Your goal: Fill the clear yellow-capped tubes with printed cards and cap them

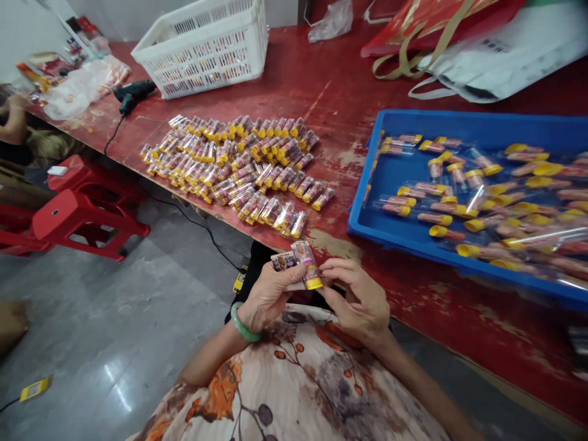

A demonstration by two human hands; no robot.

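Observation:
My left hand (271, 288), with a green bangle on its wrist, is closed on a small printed tube with a yellow end (307, 263). Beneath its thumb it also grips what looks like a stack of printed labels (283, 261). My right hand (358, 297) is close against the tube's right side, thumb and fingers curved and apart; whether the fingertips touch it I cannot tell. Just ahead, many wrapped tubes with yellow ends (239, 165) lie in rows and piles on the red table (340, 79).
A blue tray (367, 208) of clear tubes with yellow ends stands at right. Behind are a white crate (206, 55), a heat-gun-like tool (133, 90) with a cord, and bags (496, 55). Red stools (87, 214) stand at left, near another person's arm (16, 119).

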